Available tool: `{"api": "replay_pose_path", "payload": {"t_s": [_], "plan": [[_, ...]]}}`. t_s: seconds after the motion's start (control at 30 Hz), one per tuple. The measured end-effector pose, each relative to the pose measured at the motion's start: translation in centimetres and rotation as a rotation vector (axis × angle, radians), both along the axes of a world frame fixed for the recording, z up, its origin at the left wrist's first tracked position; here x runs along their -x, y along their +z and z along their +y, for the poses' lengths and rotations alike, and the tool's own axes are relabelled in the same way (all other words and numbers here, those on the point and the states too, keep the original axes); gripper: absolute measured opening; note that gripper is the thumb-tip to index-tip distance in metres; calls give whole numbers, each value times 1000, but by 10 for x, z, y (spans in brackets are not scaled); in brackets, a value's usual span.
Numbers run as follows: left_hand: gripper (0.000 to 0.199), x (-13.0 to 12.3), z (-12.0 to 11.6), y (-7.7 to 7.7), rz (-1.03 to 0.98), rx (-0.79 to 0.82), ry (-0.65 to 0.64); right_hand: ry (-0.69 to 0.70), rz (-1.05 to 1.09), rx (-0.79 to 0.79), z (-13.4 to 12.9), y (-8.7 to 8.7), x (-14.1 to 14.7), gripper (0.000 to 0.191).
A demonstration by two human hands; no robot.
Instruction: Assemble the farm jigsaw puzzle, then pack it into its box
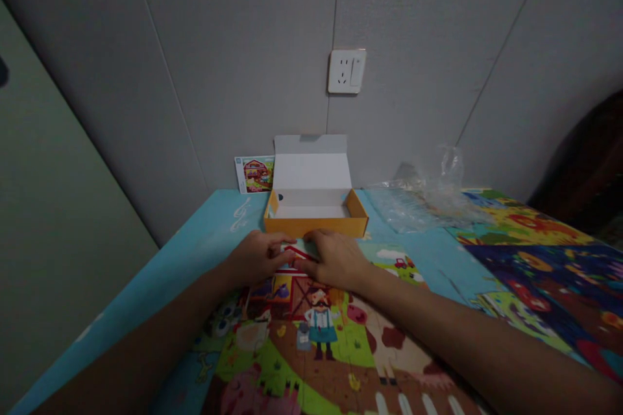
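Observation:
A farm-picture jigsaw puzzle lies flat on the table, showing a farmer, a cow, pigs and a barn. My left hand rests at its upper left part, fingers bent and close to the red barn roof. From the right, my right hand reaches over the puzzle's top part, its thumb pointing left towards the left fingertips. Both hands touch the roof area, and the fingertips are nearly together. Whether a piece is between the fingers is too small to tell.
Behind the puzzle stands an open yellow box with its white lid up. A barn picture card leans on the wall. Clear plastic bags and other colourful puzzles lie to the right. A wall socket is above.

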State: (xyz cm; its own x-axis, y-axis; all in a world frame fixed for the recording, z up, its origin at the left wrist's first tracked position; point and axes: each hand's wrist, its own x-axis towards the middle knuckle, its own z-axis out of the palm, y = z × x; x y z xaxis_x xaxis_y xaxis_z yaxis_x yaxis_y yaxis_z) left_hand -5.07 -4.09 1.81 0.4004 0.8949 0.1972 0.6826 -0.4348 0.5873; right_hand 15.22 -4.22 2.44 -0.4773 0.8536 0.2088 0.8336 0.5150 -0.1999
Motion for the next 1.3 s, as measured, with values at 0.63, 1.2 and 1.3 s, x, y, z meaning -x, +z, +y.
{"api": "replay_pose_path", "payload": {"t_s": [0.63, 1.2, 1.3], "plan": [[31, -2, 3, -2, -21, 1, 162, -11, 70, -117, -9, 5, -1, 36], [30, -7, 2, 10, -789, 59, 259, 116, 286, -258, -3, 2, -14, 31], [44, -6, 4, 15, -843, 157, 256, 104, 438, -285, -2, -1, -14, 32]]}}
